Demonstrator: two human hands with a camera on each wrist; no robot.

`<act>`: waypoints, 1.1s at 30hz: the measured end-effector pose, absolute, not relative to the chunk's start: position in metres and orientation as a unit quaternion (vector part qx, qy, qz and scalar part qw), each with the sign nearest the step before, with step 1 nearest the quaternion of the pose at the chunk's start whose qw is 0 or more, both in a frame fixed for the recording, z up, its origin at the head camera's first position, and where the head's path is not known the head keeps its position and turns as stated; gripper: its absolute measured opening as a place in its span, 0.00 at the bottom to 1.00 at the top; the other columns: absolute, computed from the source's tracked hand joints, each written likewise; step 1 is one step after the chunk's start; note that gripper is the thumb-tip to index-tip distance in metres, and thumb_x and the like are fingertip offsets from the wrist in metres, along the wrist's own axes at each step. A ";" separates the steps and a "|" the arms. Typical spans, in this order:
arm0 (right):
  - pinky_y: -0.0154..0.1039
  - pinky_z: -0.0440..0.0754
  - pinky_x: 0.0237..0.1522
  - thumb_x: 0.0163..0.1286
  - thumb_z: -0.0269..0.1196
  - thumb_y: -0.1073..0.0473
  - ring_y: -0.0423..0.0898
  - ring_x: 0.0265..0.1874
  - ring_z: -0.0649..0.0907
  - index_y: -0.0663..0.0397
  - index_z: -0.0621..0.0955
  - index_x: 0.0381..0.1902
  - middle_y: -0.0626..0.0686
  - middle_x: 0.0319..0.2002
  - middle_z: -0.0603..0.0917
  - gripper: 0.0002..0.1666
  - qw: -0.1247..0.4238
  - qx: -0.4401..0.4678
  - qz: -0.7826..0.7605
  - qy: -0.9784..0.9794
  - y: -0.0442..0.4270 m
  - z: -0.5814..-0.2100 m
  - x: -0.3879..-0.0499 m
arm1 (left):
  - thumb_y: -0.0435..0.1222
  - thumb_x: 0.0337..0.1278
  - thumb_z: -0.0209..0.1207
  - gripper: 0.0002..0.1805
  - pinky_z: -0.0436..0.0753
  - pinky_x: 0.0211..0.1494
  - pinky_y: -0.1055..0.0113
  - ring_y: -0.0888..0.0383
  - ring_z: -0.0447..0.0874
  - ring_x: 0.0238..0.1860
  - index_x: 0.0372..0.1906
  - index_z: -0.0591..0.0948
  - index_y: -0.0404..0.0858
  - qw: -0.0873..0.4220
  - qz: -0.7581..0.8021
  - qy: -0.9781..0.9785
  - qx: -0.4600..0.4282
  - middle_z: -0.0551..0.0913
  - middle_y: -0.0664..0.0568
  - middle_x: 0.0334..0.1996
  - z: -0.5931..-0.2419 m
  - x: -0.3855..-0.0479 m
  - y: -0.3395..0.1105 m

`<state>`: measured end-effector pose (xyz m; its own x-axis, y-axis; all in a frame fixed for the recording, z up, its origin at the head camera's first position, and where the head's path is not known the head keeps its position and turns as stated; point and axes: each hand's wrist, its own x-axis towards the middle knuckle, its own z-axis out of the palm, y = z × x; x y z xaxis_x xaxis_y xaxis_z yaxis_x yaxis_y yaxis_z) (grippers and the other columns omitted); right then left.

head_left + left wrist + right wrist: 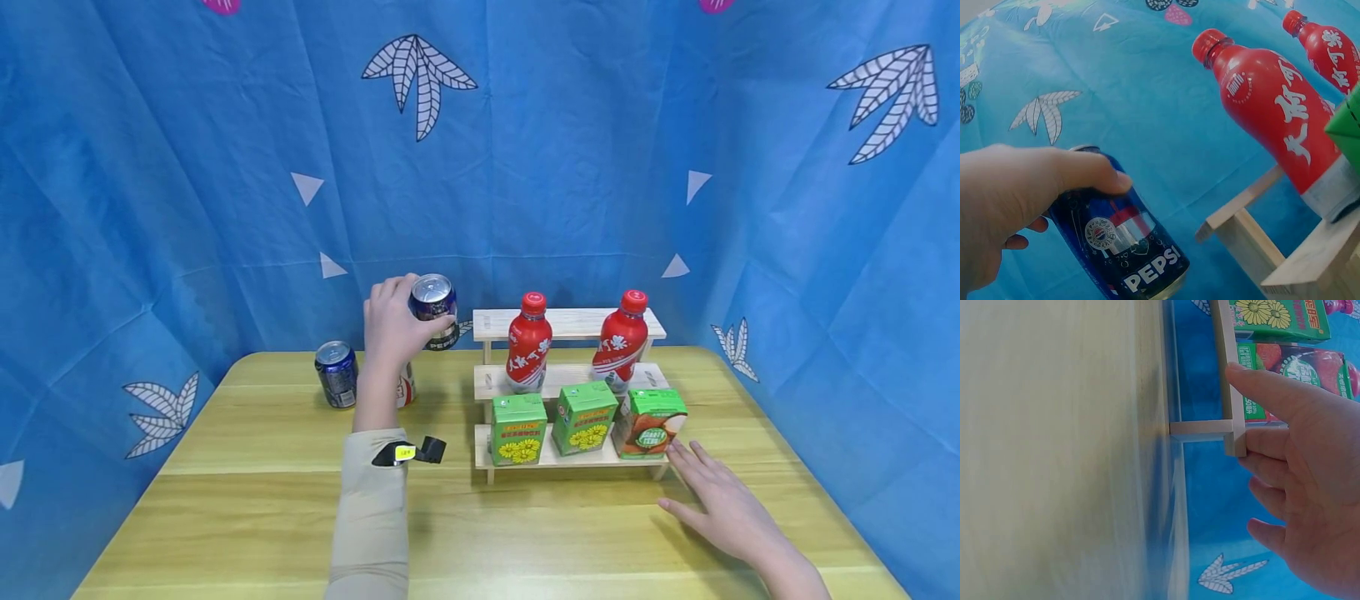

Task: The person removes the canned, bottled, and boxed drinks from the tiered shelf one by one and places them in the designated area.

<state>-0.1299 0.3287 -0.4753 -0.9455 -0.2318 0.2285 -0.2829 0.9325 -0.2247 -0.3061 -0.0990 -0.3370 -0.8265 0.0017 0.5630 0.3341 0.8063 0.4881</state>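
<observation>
My left hand grips a dark blue Pepsi can and holds it in the air, left of a wooden three-tier rack. In the left wrist view the thumb lies across the upper part of the can, which tilts. My right hand is at the rack's lower right corner with fingers extended, beside a green-and-brown drink carton. From the right wrist view, its fingertips appear to touch the end of the bottom shelf.
Two red bottles stand on the middle tier. Two green cartons with yellow flowers share the bottom tier with the brown one. Another blue can stands on the table; a red-and-white can is partly hidden behind my left forearm. Blue cloth hangs behind.
</observation>
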 end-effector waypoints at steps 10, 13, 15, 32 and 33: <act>0.16 0.22 0.61 0.64 0.64 0.40 0.66 0.70 0.64 0.63 0.67 0.70 0.64 0.70 0.67 0.45 0.101 0.133 0.127 -0.978 0.329 -0.474 -0.131 | 0.55 0.41 0.73 0.43 0.63 0.66 0.46 0.43 0.66 0.62 0.63 0.74 0.39 0.271 -0.307 -0.909 -0.076 0.75 0.44 0.59 -0.361 -0.305 -0.103; 0.16 0.22 0.61 0.64 0.64 0.41 0.65 0.70 0.64 0.63 0.67 0.69 0.64 0.70 0.67 0.45 0.105 0.135 0.126 -0.977 0.329 -0.473 -0.131 | 0.55 0.41 0.73 0.43 0.63 0.67 0.45 0.43 0.66 0.63 0.63 0.74 0.39 0.265 -0.306 -0.912 -0.072 0.75 0.44 0.59 -0.368 -0.306 -0.103; 0.16 0.22 0.61 0.64 0.64 0.41 0.65 0.71 0.64 0.63 0.67 0.69 0.64 0.70 0.67 0.45 0.104 0.134 0.127 -0.977 0.329 -0.473 -0.131 | 0.55 0.41 0.73 0.43 0.63 0.66 0.45 0.43 0.66 0.62 0.63 0.74 0.40 0.264 -0.305 -0.912 -0.071 0.75 0.44 0.59 -0.373 -0.306 -0.102; 0.17 0.22 0.61 0.64 0.64 0.40 0.66 0.70 0.64 0.62 0.66 0.70 0.64 0.71 0.66 0.46 0.092 0.128 0.135 -0.978 0.328 -0.474 -0.130 | 0.59 0.36 0.73 0.46 0.67 0.62 0.47 0.45 0.67 0.60 0.64 0.74 0.43 0.246 -0.263 -0.932 -0.044 0.77 0.46 0.59 -0.407 -0.313 -0.095; 0.17 0.22 0.61 0.64 0.64 0.40 0.66 0.70 0.64 0.62 0.66 0.70 0.64 0.71 0.66 0.46 0.092 0.128 0.135 -0.978 0.328 -0.474 -0.130 | 0.59 0.35 0.73 0.47 0.67 0.61 0.47 0.45 0.67 0.59 0.65 0.74 0.44 0.246 -0.262 -0.932 -0.043 0.77 0.46 0.59 -0.409 -0.314 -0.095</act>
